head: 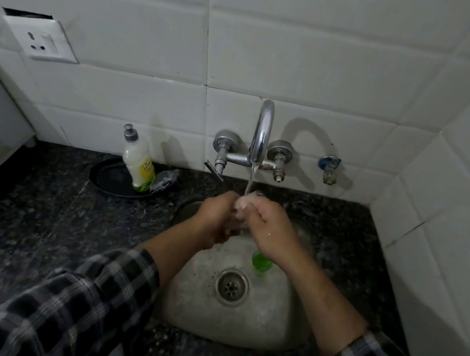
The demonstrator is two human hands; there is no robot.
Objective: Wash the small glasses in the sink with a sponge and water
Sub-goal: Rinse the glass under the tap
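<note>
Both hands meet under the running tap (262, 132) above the steel sink (195, 306). My left hand (216, 217) and my right hand (271, 231) are curled around a small clear glass (243, 209), which is mostly hidden between the fingers. Water falls from the spout onto the glass and fingers. A green object (261, 262), perhaps a sponge, lies in the basin under my right wrist, partly hidden. No sponge shows in either hand.
A dish-soap bottle (138, 165) stands on a dark round tray (114, 180) left of the tap, with a scrubber (166, 179) beside it. Black granite counter (34, 205) surrounds the sink. A drain (232, 285) sits mid-basin. A tiled wall rises close on the right.
</note>
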